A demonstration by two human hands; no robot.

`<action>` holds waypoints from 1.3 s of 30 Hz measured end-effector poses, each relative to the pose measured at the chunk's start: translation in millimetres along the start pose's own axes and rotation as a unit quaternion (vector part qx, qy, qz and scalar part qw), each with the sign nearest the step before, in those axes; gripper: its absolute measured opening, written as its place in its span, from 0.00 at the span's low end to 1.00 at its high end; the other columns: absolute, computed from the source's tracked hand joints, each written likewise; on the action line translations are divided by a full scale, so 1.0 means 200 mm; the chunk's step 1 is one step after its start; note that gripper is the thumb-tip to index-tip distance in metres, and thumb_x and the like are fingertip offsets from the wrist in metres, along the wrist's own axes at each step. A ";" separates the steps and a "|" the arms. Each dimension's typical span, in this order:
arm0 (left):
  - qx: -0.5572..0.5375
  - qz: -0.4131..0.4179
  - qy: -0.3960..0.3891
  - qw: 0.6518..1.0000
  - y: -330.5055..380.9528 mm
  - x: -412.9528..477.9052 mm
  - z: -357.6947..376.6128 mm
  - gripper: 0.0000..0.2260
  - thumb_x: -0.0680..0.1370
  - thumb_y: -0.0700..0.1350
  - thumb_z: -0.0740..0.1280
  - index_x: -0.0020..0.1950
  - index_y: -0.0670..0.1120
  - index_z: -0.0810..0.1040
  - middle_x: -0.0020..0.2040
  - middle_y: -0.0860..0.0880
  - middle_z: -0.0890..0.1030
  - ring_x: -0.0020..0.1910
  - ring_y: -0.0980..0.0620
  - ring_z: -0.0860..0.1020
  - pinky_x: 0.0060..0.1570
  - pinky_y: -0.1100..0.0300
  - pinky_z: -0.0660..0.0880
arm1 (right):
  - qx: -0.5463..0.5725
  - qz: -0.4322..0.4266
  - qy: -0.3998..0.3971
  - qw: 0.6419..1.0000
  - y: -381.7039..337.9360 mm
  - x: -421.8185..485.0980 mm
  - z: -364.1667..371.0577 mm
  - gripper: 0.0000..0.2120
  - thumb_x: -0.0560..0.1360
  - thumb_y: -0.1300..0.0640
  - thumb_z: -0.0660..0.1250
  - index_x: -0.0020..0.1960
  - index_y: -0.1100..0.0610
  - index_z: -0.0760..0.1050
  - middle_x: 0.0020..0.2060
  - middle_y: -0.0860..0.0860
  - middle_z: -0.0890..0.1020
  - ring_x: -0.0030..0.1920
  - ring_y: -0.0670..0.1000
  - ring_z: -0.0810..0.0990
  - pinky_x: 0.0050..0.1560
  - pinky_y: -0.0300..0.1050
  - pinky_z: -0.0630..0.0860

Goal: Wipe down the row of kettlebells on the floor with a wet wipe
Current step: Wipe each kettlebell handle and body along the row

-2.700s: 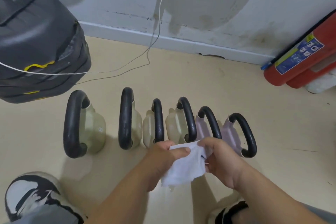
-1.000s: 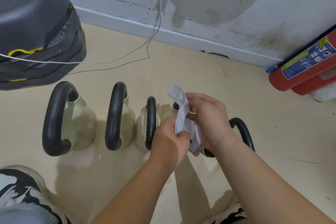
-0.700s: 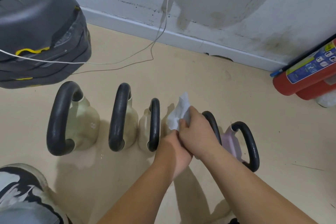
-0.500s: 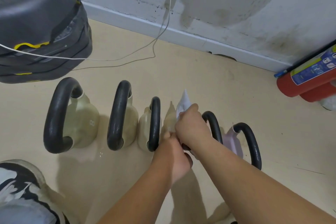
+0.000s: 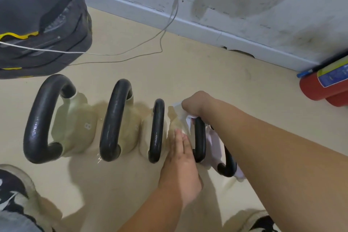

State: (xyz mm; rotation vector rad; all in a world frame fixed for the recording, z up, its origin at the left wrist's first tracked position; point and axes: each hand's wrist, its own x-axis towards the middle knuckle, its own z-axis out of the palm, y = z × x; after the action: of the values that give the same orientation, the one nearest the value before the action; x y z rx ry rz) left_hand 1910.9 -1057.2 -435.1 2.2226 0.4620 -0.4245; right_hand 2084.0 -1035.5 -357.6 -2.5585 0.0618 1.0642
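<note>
Right hand grip: right hand (image 5: 195,102) is curled round a bunched wet wipe (image 5: 179,112) and clamps it over the far end of the fourth kettlebell (image 5: 199,139) handle; fingertips hidden behind the knuckles.
Left hand grip: left hand (image 5: 180,158) lies flat, fingers straight and together, holding nothing; it presses on the pale body just left of that same handle.
Wet wipe: white and crumpled; a corner pokes out to the left of the right fist, touching the kettlebell.
Kettlebells: row of kettlebells (image 5: 158,130) stands on the beige floor (image 5: 188,73); five black handles show from the head camera, sizes stepping down to the right.
Largest kettlebell: largest kettlebell (image 5: 43,118) is at the left end; pale body marked 8.
Fifth kettlebell: fifth kettlebell (image 5: 214,143) has a lilac body, partly under the right forearm; anything beyond it is hidden.
Wet spot: small shiny wet spot (image 5: 98,160) at the base of the second kettlebell.
Surroundings: black case (image 5: 37,15) upper left, a white cable (image 5: 113,54) crossing it and running up the wall; red fire extinguisher (image 5: 323,84) lying by the skirting at right; one shoe (image 5: 13,190) at lower left.
</note>
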 end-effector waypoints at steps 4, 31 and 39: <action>-0.018 -0.006 -0.019 1.000 -0.02 0.01 -0.02 0.43 0.74 0.39 0.61 0.83 0.43 0.38 0.81 0.49 0.30 0.83 0.48 0.46 0.78 0.55 0.59 | -0.057 -0.128 0.121 0.983 0.16 -0.16 0.10 0.11 0.83 0.54 0.57 0.50 0.63 0.69 0.36 0.58 0.77 0.34 0.58 0.74 0.34 0.51 0.72; 0.029 -0.015 -0.035 0.999 0.01 -0.01 -0.09 0.44 0.74 0.36 0.59 0.81 0.44 0.32 0.79 0.49 0.25 0.81 0.51 0.33 0.81 0.52 0.45 | -0.298 -0.045 -0.098 0.948 -0.11 0.06 -0.02 0.08 0.84 0.58 0.59 0.59 0.59 0.75 0.53 0.56 0.74 0.53 0.57 0.71 0.57 0.49 0.71; 0.035 -0.003 -0.046 0.998 -0.03 0.03 -0.04 0.41 0.75 0.41 0.62 0.83 0.44 0.42 0.80 0.46 0.29 0.82 0.47 0.37 0.80 0.51 0.51 | -0.044 -0.145 0.148 0.977 0.24 -0.19 0.16 0.11 0.84 0.49 0.55 0.52 0.57 0.64 0.40 0.54 0.79 0.36 0.53 0.79 0.35 0.47 0.69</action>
State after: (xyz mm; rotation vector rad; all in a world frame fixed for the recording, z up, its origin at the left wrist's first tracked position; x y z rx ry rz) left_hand 1913.8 -1045.5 -436.2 2.2579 0.4090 -0.5517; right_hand 2026.7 -1073.4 -367.4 -2.6788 -0.2785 0.5853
